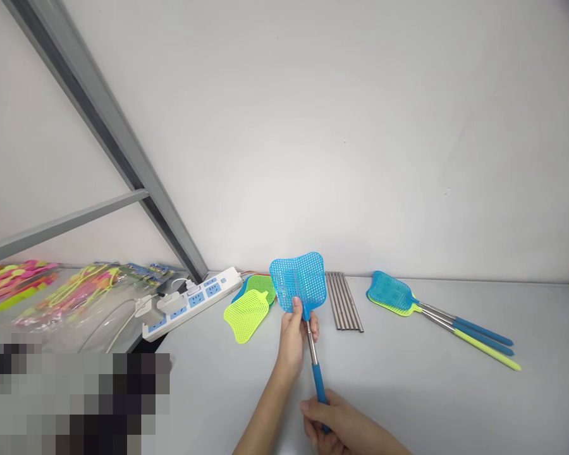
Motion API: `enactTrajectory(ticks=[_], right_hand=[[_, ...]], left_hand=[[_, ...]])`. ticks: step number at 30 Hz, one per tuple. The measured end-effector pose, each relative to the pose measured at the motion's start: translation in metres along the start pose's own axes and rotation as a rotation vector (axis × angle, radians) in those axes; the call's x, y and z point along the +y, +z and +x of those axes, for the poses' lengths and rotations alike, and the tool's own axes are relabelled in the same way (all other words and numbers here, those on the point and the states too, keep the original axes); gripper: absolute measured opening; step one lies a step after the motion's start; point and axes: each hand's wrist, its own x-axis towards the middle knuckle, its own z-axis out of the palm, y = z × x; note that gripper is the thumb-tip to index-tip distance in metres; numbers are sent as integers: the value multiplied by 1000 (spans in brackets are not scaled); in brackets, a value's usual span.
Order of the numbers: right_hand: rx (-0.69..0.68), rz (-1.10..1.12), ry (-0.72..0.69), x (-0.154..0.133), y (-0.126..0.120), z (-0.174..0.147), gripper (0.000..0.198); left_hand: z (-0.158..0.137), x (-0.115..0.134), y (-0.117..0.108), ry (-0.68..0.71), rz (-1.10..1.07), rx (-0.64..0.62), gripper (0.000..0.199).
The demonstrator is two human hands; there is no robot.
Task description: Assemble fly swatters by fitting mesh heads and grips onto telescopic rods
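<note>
A blue fly swatter (298, 278) with a perforated head, a metal shaft and a blue grip stands upright between my hands. My left hand (294, 328) is closed around it where the head meets the shaft, its thumb lying on the lower part of the head. Lower down, my right hand (329, 420) grips the end of the blue handle. Just left of the swatter lie loose swatter heads, a yellow-green one (246, 316) in front of a green one (263, 287). Several metal rods (345, 303) lie side by side to its right.
Assembled fly swatters (393, 292), blue and yellow-green, lie stacked on the right. A white power strip (189, 303) with plugs and cables sits at the left, near a grey metal frame (123, 151). Colourful bagged items (85, 291) lie beyond it. A wall (341, 126) rises behind the table.
</note>
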Motion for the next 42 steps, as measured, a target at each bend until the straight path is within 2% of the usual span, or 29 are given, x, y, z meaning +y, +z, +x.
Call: enactTrajectory(ticks=[8,13,15,20,24,28,35,42], right_hand=[[-23,106,-26,-2,0,-1,27],[-23,136,-204,-1,-2,1,25],[-31,154,-228,-1,-3,2,25],[-8,229,-188,-4,-10,-2,36],[-40,306,-179,-9,-15,-6,43],[-97,373,-142,-16,-17,-10,42],[-160,434,-125,-21,-22,-11,41],[-95,433,-125,-18,-25,-8,41]], left_hand=[[-1,2,-1,49,61,45,39],[-1,5,-1,57,38,56,37],[-2,5,-1,40,31,61,37],[-3,3,1,8,-143,11,31],[-2,1,1,-104,-330,-56,24],[0,-2,-2,-172,-330,-90,17],[-1,-4,-4,-181,-293,-138,11],[-1,-4,-4,-194,-235,-127,25]])
